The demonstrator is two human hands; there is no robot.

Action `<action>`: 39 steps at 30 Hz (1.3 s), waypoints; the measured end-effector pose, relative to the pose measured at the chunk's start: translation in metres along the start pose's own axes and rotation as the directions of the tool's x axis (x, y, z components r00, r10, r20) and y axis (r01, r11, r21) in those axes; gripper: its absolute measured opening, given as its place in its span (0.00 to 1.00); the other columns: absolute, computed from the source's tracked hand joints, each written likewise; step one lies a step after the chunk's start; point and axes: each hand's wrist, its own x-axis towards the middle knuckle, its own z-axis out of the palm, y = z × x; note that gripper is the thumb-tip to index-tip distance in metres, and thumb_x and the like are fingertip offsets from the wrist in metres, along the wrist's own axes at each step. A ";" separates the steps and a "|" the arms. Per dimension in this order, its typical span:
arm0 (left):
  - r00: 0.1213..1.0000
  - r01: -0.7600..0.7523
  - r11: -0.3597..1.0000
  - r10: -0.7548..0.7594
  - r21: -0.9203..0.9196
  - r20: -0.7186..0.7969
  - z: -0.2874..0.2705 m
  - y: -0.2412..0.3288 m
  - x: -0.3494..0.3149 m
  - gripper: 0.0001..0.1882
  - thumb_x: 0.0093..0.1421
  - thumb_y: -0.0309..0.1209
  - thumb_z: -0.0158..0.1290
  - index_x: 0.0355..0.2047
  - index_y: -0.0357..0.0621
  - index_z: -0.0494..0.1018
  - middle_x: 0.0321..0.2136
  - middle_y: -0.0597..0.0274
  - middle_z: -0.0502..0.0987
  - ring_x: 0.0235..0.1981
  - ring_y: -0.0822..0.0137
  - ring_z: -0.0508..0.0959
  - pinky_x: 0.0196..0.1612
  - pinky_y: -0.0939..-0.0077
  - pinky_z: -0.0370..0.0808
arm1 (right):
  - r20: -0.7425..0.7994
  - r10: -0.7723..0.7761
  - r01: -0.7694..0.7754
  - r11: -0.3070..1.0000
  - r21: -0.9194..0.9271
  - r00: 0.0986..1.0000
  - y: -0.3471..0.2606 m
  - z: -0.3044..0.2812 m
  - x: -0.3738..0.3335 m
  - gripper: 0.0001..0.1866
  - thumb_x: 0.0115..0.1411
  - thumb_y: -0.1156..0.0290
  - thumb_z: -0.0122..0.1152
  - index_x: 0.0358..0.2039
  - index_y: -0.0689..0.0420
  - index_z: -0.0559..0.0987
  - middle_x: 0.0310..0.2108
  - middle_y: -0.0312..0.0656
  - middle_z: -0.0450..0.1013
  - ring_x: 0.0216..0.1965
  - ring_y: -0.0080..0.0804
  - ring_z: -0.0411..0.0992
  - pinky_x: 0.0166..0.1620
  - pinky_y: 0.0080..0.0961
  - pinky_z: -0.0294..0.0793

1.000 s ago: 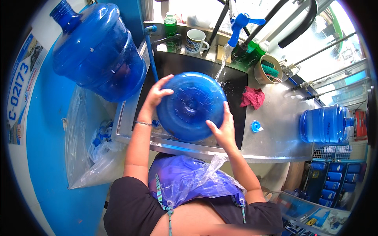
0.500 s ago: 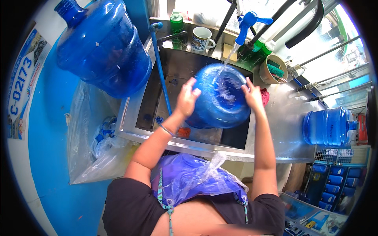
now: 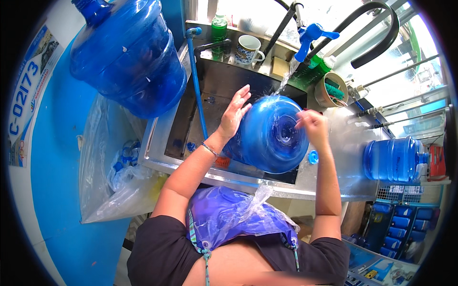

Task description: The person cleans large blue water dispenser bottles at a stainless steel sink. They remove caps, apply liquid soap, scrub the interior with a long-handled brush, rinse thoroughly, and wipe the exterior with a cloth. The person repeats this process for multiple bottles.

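A large round blue water jug (image 3: 267,152) lies tilted over the sink (image 3: 187,125), its recessed bottom facing up and toward the right. Water runs from the tap with a blue handle (image 3: 311,37) and splashes on the jug's far upper side. My left hand (image 3: 234,112) is beside the jug's left side, fingers stretched and apart; whether it touches is unclear. Over the right rim of the jug's bottom, my right hand (image 3: 314,127) has bent fingers, smeared by motion. The jug's neck is hidden.
Another big blue jug (image 3: 129,62) stands at the upper left. Along the back ledge are a mug (image 3: 246,49), a green bottle (image 3: 219,32), a sponge (image 3: 279,66) and a tub with a brush (image 3: 329,93). A blue cap (image 3: 313,157) and a lying jug (image 3: 392,158) are on the right counter.
The jug has turned and come nearer to me, so water strikes its far side instead of its recessed bottom. My left hand's fingers have straightened; my right hand's have bent.
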 end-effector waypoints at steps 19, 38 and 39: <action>0.995 0.093 0.993 -0.096 0.075 0.040 -0.013 0.027 0.006 0.35 0.62 0.47 0.47 0.66 0.45 0.57 0.67 0.59 0.56 0.66 0.58 0.57 0.65 0.54 0.57 | -0.004 -0.301 0.253 0.809 -0.530 0.954 -0.048 0.061 -0.010 0.17 0.58 0.57 0.64 0.45 0.50 0.81 0.49 0.51 0.73 0.54 0.53 0.67 0.59 0.54 0.61; 0.946 0.285 0.270 0.072 0.920 -0.315 -0.051 0.038 0.033 0.48 0.50 0.58 0.60 0.63 0.37 0.63 0.53 0.37 0.69 0.57 0.47 0.70 0.60 0.62 0.66 | -0.439 -0.250 0.290 0.957 0.025 0.863 -0.091 0.001 0.028 0.31 0.59 0.71 0.60 0.64 0.55 0.66 0.49 0.45 0.68 0.48 0.32 0.71 0.46 0.26 0.76; 0.942 0.289 0.268 0.090 0.919 -0.322 -0.049 0.033 0.043 0.48 0.50 0.59 0.60 0.63 0.37 0.63 0.54 0.36 0.69 0.57 0.46 0.70 0.60 0.61 0.66 | -0.493 -0.330 0.400 0.915 0.042 0.805 -0.111 0.000 0.048 0.33 0.60 0.70 0.60 0.65 0.56 0.63 0.49 0.45 0.68 0.51 0.33 0.70 0.48 0.27 0.75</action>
